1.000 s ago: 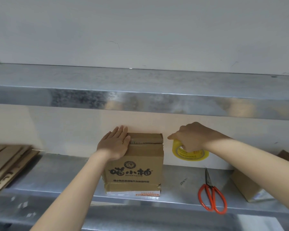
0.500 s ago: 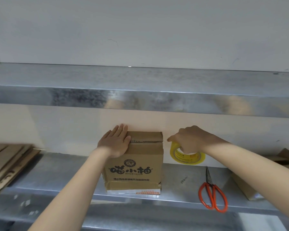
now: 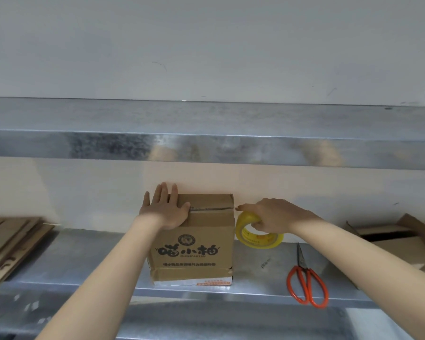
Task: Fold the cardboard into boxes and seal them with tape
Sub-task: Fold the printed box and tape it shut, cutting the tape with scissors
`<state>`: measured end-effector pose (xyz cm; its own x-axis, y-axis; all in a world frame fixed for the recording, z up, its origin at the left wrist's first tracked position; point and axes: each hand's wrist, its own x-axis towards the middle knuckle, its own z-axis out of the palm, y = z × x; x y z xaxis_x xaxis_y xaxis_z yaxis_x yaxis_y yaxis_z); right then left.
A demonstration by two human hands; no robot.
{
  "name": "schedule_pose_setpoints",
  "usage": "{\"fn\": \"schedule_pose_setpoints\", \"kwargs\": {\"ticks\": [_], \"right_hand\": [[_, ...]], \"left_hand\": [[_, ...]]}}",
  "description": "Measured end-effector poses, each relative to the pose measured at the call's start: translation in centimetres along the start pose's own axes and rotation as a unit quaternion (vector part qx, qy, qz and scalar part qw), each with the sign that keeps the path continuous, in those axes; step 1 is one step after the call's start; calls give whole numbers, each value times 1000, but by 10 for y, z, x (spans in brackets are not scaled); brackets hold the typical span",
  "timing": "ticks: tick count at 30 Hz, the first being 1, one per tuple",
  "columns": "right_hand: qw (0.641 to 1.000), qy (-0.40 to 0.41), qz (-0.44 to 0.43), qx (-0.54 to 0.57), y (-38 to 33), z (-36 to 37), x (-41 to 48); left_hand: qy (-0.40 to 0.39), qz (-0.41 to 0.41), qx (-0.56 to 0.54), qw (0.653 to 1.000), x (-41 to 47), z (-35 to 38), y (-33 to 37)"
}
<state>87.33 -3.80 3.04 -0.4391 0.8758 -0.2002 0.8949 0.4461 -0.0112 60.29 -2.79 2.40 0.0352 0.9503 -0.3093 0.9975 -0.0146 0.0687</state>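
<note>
At the left end of the metal shelf [image 3: 84, 261], a slanting stack of flattened cardboard [image 3: 8, 244], cut off by the frame edge.

Further right, near the middle of the shelf and close to its front edge, the cardboard box [image 3: 194, 244]: upright, flaps folded down, black printed characters on the near face, a white strip along the bottom.

Flat on the left part of the box top, the left hand [image 3: 166, 209]. Fingers [image 3: 173, 192] straight and slightly spread, tips past the back edge of the top, thumb at the left start of the centre seam. Pressing down, gripping nothing. Along that seam, from thumb to right edge, seemingly a strip of tape, hard to make out.

Just beside the box's upper right corner, level with the upper part of its right side, the yellow tape roll [image 3: 258, 235], on edge, in the grip of the right hand [image 3: 277, 214]. Fingers [image 3: 257, 225] curled through the core, index stretched along the top of the roll toward the box corner. Touching the corner or not: impossible to tell.

Right of the roll, flat on the shelf by the front edge, orange-handled scissors [image 3: 307, 283], blades closed, tips toward the wall [image 3: 206, 57].

At the right end, an open cardboard carton [image 3: 398, 244], partly out of frame.

Above everything, a second metal shelf [image 3: 206, 133] against the white wall.
</note>
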Motion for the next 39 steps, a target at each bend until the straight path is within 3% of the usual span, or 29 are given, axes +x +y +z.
{"fn": "schedule_pose_setpoints", "kwargs": {"ticks": [4,7,10,14,22,27,31,39], "right_hand": [[1000,14,-12,-19,1,6,3],[999,30,-13,-23,2,9,6],[1000,27,-7,8,4,13,6],[999,27,-1,47,8,17,5],[994,31,13,105,13,24,1],[986,63,34,150,11,31,-6],[978,60,53,190,11,31,-10],[935,113,107,319,3,25,-26]], "left_hand": [[47,-3,25,999,-4,-13,12],[125,75,-41,988,-6,-18,38],[95,116,-87,985,-1,-4,62],[65,97,-33,993,9,15,65],[44,94,-35,994,5,10,66],[74,92,-38,992,4,12,67],[159,171,-61,970,6,16,71],[129,200,-73,969,4,12,73]]}}
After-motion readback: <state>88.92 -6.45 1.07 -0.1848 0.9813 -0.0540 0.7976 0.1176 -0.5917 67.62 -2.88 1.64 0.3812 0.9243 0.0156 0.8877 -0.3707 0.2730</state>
